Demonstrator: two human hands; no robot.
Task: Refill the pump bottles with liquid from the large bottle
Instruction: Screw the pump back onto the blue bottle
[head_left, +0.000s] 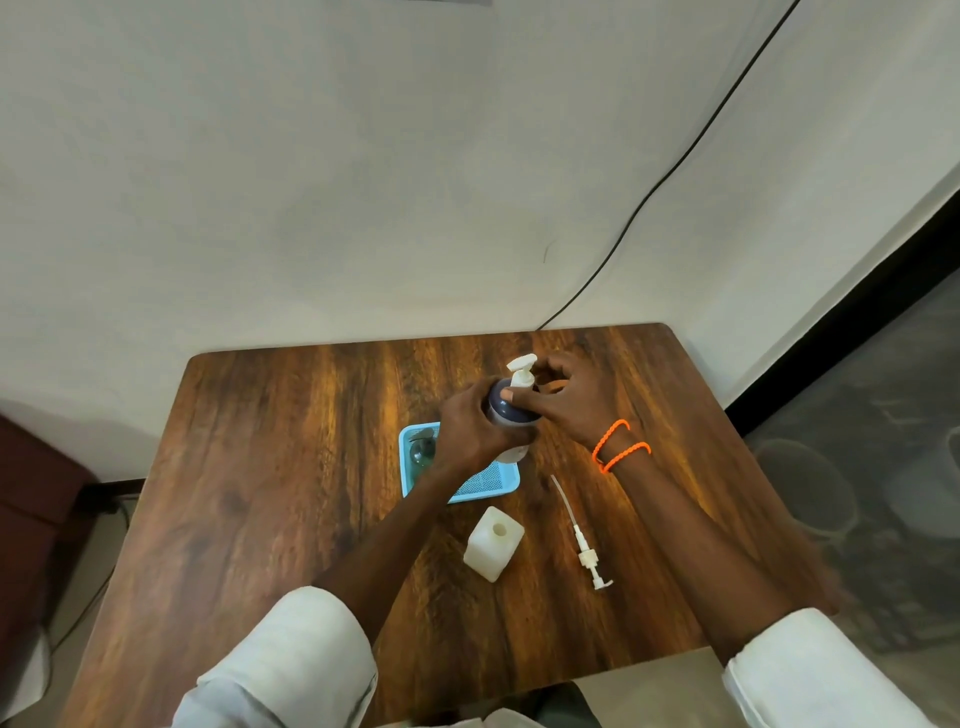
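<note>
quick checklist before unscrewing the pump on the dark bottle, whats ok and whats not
1. Dark bottle steadied: ok, the left hand wraps its body.
2. Grip on the pump: ok, the right hand has fingers at its collar.
3. Bottle upright: ok, it stands roughly upright above the blue tray.
4. White square bottle ready: ok, its mouth is open and it stands apart on the table.
5. Loose pump out of the way: ok, it lies flat to the right of the white bottle.
6. Liquid level in the dark bottle: cannot tell.
</note>
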